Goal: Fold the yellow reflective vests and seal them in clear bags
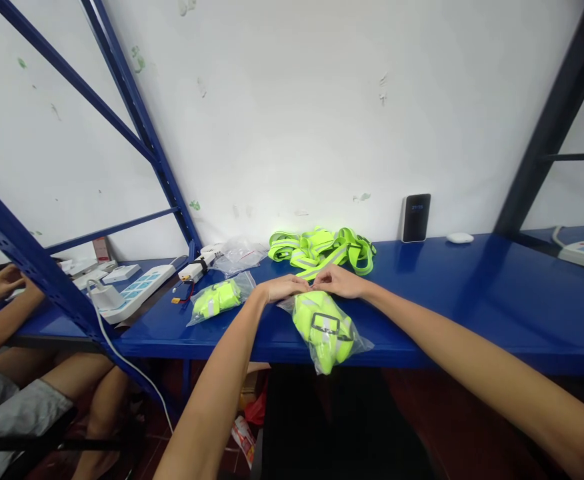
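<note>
Starting at the shelf's left end: a co-worker's hand (pixel 3 283), then a white power strip (pixel 137 291) and a sealed clear bag of neon straps (pixel 219 298). Left hand (pixel 283 288) and right hand (pixel 339 281) meet at the mouth of a clear bag (pixel 328 329) holding a folded neon vest, fingers of both pinched shut on the bag's top edge. Bag lies at the blue shelf's (pixel 472 300) front edge, partly overhanging. Loose neon vests (pixel 321 248) heaped behind, near the wall. Black device (pixel 416 217) and white puck (pixel 459 237) farther right.

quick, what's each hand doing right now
Left hand: pinched shut on the mouth of the clear bag.
Right hand: pinched shut on the same bag mouth.
</note>
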Demonstrator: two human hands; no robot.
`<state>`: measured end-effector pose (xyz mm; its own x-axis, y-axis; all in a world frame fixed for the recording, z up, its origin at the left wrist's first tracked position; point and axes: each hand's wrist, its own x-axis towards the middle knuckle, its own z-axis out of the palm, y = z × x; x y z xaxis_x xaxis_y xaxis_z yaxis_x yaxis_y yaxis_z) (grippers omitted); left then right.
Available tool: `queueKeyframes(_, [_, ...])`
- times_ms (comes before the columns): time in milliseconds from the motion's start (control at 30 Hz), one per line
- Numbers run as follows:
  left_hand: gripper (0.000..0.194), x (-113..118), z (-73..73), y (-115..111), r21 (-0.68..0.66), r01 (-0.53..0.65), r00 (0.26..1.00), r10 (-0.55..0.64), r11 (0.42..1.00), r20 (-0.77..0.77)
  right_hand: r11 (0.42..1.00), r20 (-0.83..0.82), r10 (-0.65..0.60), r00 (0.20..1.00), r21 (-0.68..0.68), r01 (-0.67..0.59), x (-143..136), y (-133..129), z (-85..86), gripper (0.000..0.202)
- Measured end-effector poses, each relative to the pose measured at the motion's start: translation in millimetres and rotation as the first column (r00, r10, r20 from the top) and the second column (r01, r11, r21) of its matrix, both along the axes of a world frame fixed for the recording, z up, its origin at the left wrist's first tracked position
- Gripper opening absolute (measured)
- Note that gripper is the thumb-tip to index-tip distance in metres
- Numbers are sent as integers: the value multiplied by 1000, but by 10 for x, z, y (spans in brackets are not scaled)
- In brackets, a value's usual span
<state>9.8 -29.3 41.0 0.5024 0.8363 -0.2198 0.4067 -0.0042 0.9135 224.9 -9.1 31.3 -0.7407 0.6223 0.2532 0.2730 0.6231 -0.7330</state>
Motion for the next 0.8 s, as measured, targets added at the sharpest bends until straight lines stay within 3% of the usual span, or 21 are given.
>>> queueKeyframes(133, [33, 31, 10, 9, 40, 97, 995, -97, 994, 5, 1000, 18, 1, 1000, -3, -1, -1, -18, 8, 37])
queueKeyframes(533, [30, 12, -160, -29, 69, -46, 968, 28, 997, 249, 997, 28, 71, 997, -33, -71, 32, 13, 45, 45])
queueKeyframes(667, [42, 34, -176, -91, 102, -90, 964, 60, 991, 261, 999, 7, 24, 1000, -37, -24, 40, 51, 14, 41])
queueKeyframes(800, [49, 70, -219, -176, 208, -118, 977, 76, 971, 201, 995, -25, -48, 999, 81, 50, -11, 74, -55, 36])
